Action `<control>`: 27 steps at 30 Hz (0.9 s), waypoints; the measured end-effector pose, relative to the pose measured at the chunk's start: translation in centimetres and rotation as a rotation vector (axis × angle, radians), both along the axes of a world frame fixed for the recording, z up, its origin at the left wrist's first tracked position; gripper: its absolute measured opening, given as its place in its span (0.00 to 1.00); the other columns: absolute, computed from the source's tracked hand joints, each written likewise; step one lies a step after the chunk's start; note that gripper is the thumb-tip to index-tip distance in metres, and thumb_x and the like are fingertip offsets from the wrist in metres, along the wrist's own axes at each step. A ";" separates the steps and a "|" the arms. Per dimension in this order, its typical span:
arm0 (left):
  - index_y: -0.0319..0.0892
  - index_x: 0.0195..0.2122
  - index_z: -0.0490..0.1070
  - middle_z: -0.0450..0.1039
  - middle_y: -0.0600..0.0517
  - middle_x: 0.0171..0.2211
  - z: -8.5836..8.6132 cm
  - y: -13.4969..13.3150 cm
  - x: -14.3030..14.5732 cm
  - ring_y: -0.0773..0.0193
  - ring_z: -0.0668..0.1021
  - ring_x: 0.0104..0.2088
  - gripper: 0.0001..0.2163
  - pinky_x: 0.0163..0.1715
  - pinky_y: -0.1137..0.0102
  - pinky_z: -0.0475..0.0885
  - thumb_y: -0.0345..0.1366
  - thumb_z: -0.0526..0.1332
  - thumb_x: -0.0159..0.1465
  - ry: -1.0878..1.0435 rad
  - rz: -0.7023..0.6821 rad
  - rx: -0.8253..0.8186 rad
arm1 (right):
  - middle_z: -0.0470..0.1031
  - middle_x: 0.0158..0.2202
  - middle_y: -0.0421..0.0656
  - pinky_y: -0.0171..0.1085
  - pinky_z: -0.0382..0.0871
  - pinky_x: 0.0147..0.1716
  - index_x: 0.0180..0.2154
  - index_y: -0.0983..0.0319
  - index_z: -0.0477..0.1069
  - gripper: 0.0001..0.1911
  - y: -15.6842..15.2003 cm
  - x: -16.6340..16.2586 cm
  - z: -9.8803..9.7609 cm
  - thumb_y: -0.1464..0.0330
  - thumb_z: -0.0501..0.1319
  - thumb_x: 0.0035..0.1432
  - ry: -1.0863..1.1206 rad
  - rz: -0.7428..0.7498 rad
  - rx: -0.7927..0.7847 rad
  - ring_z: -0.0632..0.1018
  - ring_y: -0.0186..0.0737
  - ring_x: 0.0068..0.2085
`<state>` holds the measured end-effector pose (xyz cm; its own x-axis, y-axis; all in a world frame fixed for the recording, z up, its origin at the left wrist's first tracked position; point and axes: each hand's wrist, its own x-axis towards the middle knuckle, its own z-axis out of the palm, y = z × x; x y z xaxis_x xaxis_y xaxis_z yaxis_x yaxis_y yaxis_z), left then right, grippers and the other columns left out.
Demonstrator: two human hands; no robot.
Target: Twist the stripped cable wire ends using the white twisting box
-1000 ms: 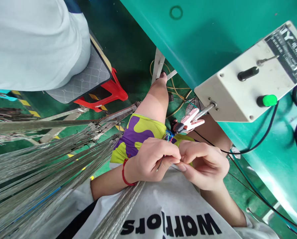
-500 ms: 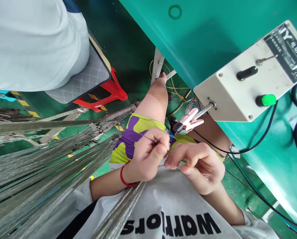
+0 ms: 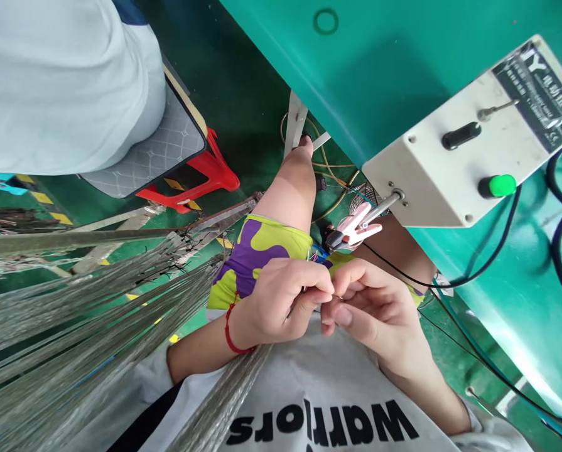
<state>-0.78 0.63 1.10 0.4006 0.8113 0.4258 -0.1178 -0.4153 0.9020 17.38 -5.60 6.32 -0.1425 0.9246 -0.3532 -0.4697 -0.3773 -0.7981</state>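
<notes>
My left hand point(image 3: 285, 301), a red cord bracelet point(image 3: 231, 329) at its wrist, is closed in a pinch on a thin dark wire point(image 3: 338, 297). Most of that wire is hidden by the fingers. Facing it, my right hand point(image 3: 379, 307) has its thumb and fingers curled in around the wire's short end, fingertips nearly touching those of the left. Both hands are above my lap. Just beyond them, a pink and white clip point(image 3: 356, 226) with dark tips sits on the metal shaft of a pale machine box point(image 3: 469, 138).
Bundles of clear-sheathed strands point(image 3: 120, 333) hang from a rail point(image 3: 73, 242) on the left. A green table point(image 3: 379, 75) carries the box and black cables point(image 3: 561, 232). Another person point(image 3: 73, 88) sits on a red stool point(image 3: 219, 169) at upper left.
My right hand has turned and its fingers have come in against the left fingertips. A wire end that stuck out above the left hand is out of sight now.
</notes>
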 end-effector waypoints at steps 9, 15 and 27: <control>0.46 0.51 0.78 0.84 0.55 0.30 0.3 0.3 -0.2 0.65 0.83 0.27 0.07 0.32 0.70 0.78 0.40 0.62 0.88 0.040 -0.047 0.031 | 0.86 0.32 0.37 0.31 0.84 0.33 0.42 0.55 0.86 0.07 -0.2 -0.1 -0.7 0.69 0.80 0.73 -0.232 -0.127 0.140 0.86 0.35 0.30; 0.47 0.48 0.78 0.87 0.56 0.32 0.6 0.4 -0.2 0.66 0.85 0.29 0.05 0.33 0.71 0.79 0.37 0.68 0.85 0.114 0.016 0.098 | 0.86 0.36 0.38 0.34 0.83 0.35 0.46 0.54 0.86 0.09 -0.1 0.3 -1.0 0.76 0.75 0.73 -0.520 -0.172 0.367 0.84 0.37 0.33; 0.47 0.49 0.79 0.91 0.55 0.33 0.4 0.3 -0.4 0.65 0.90 0.29 0.05 0.34 0.72 0.84 0.35 0.66 0.86 0.123 0.064 0.164 | 0.86 0.39 0.41 0.37 0.85 0.37 0.47 0.55 0.84 0.09 -0.1 0.6 -1.5 0.75 0.77 0.73 -0.352 -0.125 0.354 0.85 0.39 0.35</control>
